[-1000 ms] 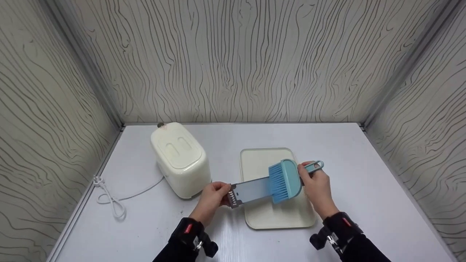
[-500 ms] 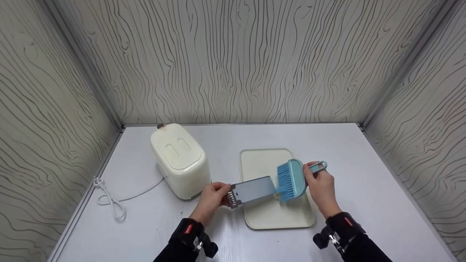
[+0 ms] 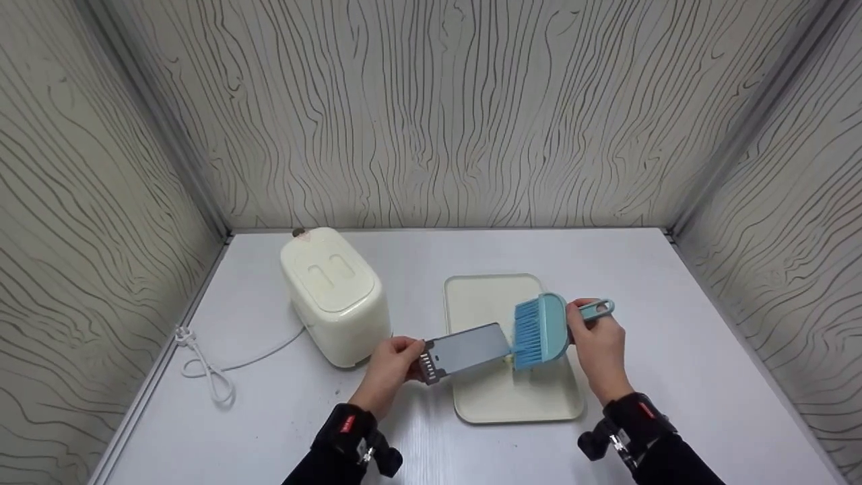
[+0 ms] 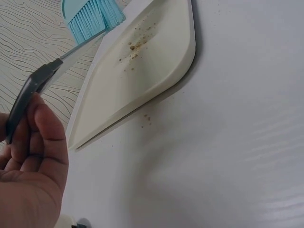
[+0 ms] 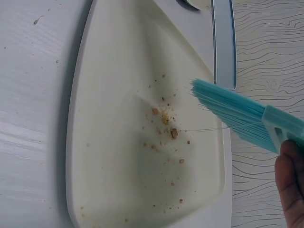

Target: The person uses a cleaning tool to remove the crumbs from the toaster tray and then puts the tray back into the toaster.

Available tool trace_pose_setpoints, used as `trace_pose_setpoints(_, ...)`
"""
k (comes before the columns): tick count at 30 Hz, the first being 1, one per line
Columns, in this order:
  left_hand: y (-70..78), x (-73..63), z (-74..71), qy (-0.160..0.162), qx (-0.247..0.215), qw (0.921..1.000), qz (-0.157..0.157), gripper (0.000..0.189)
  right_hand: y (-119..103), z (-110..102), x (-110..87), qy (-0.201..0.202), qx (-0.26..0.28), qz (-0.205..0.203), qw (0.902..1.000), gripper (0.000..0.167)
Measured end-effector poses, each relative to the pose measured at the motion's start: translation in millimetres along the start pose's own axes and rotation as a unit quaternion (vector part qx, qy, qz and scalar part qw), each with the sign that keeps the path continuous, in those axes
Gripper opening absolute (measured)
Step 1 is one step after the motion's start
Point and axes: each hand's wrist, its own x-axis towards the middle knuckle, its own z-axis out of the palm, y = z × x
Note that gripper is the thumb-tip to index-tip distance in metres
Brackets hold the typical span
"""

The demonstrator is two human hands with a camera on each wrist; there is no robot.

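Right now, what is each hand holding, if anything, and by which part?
The left hand pinches the flat grey panel by its dark slotted end; the right hand grips the blue brush by its handle.

You have room to pass over the right side and far strip of the table (image 3: 687,323), but the cream appliance (image 3: 331,276) stands at left, a white cord (image 3: 209,370) lies beyond, and the grey plate (image 3: 469,348) and blue brush (image 3: 553,327) bar the middle of the tray (image 3: 515,404).
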Motion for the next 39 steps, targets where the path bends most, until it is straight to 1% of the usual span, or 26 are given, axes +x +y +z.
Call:
trace_pose_setpoints(6,-1.1,2.4,-0.4,0.002,0.004,1.0000,-0.009,0.025,-0.1,-2.3,1.0,0.001,0.020,0.031,0.9993,0.038)
trace_pose_setpoints(11,-1.2,3.4,0.5,0.006,0.002,0.9999,-0.011,0.024,-3.3,-4.0,1.0,0.007,0.050,0.042,0.9978,0.048)
trace_pose_setpoints(13,-0.9,3.3,1.2,0.006,-0.001,0.9999,-0.011,0.024,-5.1,-4.1,0.3,0.009,0.069,0.040,0.9968,0.050)
trace_pose_setpoints(17,-0.5,3.1,2.2,0.006,-0.006,0.9999,-0.009,0.025,-9.2,-1.7,-1.3,0.011,0.131,0.022,0.9911,0.048)
trace_pose_setpoints(21,-0.1,3.5,3.7,0.006,-0.007,0.9999,-0.010,0.025,-13.7,3.8,-2.6,0.017,0.174,-0.012,0.9845,0.047)
trace_pose_setpoints(24,0.5,3.2,5.6,0.005,-0.005,0.9999,-0.009,0.024,-17.7,7.8,-4.2,0.026,0.178,-0.039,0.9829,0.048)
trace_pose_setpoints(27,1.1,2.6,7.0,0.003,-0.006,1.0000,-0.007,0.023,-21.0,12.3,-5.4,0.033,0.178,-0.055,0.9819,0.050)
trace_pose_setpoints(34,1.1,1.9,8.7,-0.003,-0.008,1.0000,-0.004,0.024,-24.0,22.7,-6.2,0.041,0.188,-0.048,0.9802,0.053)
trace_pose_setpoints(39,2.1,2.3,9.3,-0.004,-0.005,1.0000,-0.001,0.025,-20.9,26.9,-5.9,0.041,0.176,-0.046,0.9825,0.053)
